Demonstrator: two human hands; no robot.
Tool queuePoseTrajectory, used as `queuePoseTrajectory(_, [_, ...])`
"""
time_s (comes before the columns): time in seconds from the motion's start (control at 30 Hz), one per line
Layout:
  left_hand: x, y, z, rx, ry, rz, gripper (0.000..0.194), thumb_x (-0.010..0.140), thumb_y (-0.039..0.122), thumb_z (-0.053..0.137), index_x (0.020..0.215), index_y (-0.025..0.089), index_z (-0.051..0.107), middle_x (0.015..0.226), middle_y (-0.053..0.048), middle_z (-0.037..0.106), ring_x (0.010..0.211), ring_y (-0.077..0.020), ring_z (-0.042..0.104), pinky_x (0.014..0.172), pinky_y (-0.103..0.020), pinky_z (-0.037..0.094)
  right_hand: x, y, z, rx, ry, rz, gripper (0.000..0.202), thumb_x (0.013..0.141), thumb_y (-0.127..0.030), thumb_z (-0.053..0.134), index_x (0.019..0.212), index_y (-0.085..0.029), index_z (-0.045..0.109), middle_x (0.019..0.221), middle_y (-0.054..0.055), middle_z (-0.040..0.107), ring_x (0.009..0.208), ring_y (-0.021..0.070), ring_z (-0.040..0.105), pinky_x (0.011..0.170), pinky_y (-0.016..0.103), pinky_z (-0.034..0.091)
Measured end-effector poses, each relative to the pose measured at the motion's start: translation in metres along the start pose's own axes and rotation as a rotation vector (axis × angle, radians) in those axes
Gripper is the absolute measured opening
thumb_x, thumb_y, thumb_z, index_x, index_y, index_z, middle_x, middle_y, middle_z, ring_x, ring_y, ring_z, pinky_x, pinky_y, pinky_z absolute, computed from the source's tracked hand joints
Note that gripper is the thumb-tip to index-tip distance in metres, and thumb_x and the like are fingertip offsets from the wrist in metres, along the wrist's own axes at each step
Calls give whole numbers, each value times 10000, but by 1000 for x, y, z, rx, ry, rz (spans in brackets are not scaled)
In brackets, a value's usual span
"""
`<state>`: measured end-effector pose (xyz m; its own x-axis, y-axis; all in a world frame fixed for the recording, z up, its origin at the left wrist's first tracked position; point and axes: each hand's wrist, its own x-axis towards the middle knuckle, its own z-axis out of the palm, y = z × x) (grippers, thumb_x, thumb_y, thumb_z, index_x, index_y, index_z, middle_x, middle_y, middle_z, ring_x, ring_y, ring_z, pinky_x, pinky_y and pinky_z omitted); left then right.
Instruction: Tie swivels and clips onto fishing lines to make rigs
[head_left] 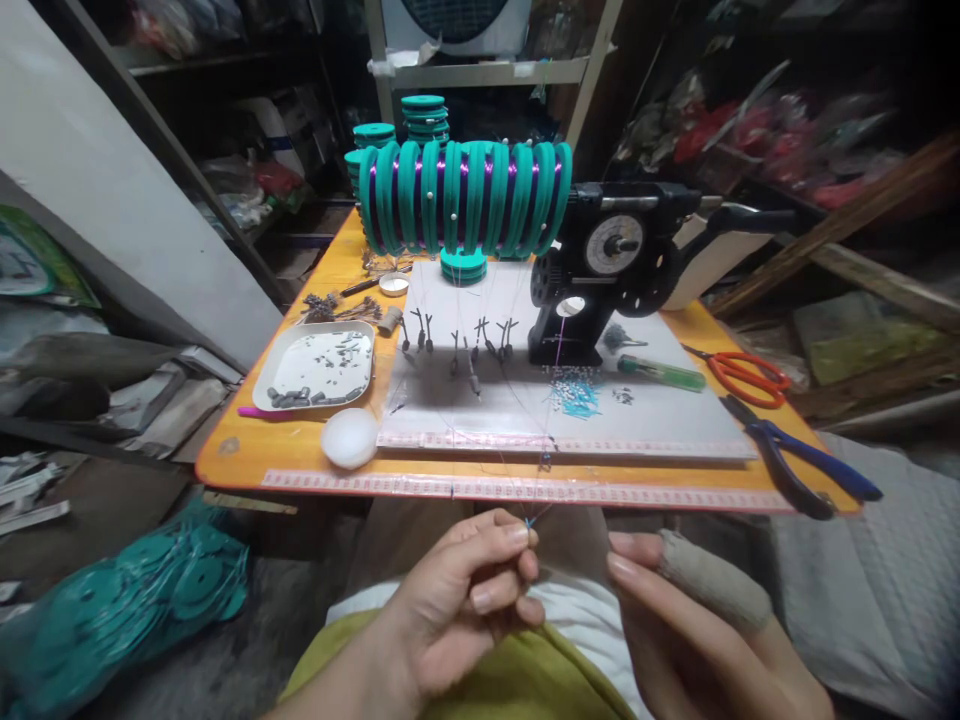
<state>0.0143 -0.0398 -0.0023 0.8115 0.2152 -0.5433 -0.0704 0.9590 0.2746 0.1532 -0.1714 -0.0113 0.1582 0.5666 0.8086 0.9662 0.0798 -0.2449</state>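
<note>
Just below the table's front edge, my left hand pinches fine thread at a tiny blue piece, thumb pressed against the fingers. To its right, my right hand has two fingertips close together in a pinch; anything between them is too fine to see. A beige cloth sleeve covers one finger of that hand. Thin threads run up from the left hand toward a row of teal spools wound with purple thread. Small dark weights hang on threads below the spools. A small dark bead cluster hangs above the left hand.
A black geared stand holds the spools above a white board. Blue and white beads lie there. Orange scissors and blue-handled pliers are right; a white tray and small bowl left.
</note>
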Motion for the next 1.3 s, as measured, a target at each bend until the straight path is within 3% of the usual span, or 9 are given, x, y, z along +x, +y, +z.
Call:
queuePoseTrajectory(0.17, [-1,6,0,271,14,212,380,709,338,845,687,159,511,530,82,456,411,4,231,373,-115,157,15,5,17,104,-189,-53,548,921,-41,579,1439,-211,518,1280,114,671,1014,238,720,861,332,627])
queuePoseTrajectory(0.33, [-13,22,-4,830,143,600,268,821,349,716,728,170,539,564,79,411,472,-38,281,450,-171,245,39,12,34,212,-195,-140,347,914,-43,605,1246,-124,665,1006,111,659,928,230,663,827,364,605])
queuePoseTrajectory(0.43, [-23,34,-3,1170,208,758,140,863,245,635,754,172,587,616,58,436,497,-57,292,458,-192,253,58,11,43,317,-180,-191,221,933,-55,567,1113,-117,680,1058,125,612,1009,238,627,864,365,582])
queuePoseTrajectory(0.5, [-27,41,-3,1384,188,878,113,877,182,592,765,184,585,652,39,504,507,-69,356,461,-199,282,70,9,49,403,-264,-206,195,971,-91,493,1087,-130,645,1102,141,601,1035,240,628,851,354,583])
queuePoseTrajectory(0.67, [-24,52,-7,1929,230,1272,89,890,115,573,826,176,579,681,-5,600,594,-125,548,579,-241,410,88,4,58,367,-513,-99,202,924,-57,446,1036,-151,585,855,46,517,663,156,537,557,257,495])
queuePoseTrajectory(0.97, [-23,55,-7,2143,165,1584,156,859,56,590,946,173,647,1077,-153,710,848,-228,701,735,-302,510,116,-2,55,142,-676,4,183,870,4,506,919,-163,561,887,49,535,716,163,549,608,263,443])
queuePoseTrajectory(1.1, [-22,49,-6,1973,-12,1392,152,834,56,629,860,201,664,987,-93,756,745,-181,695,666,-259,495,108,-1,53,152,-603,-33,155,925,-34,500,959,-144,604,918,72,579,701,165,592,595,275,474])
queuePoseTrajectory(1.23, [-19,32,-7,1182,110,897,139,835,179,687,707,191,633,824,-51,695,719,-149,637,601,-208,467,83,-4,40,301,-170,9,253,948,-49,517,1159,-169,588,1156,130,623,1038,214,643,843,325,543])
queuePoseTrajectory(1.3, [-17,22,-7,807,122,726,185,804,256,744,676,173,638,825,-48,667,734,-140,605,646,-205,479,70,-8,32,376,-143,181,202,944,-96,567,1112,-198,611,1068,89,667,1015,207,653,851,326,542])
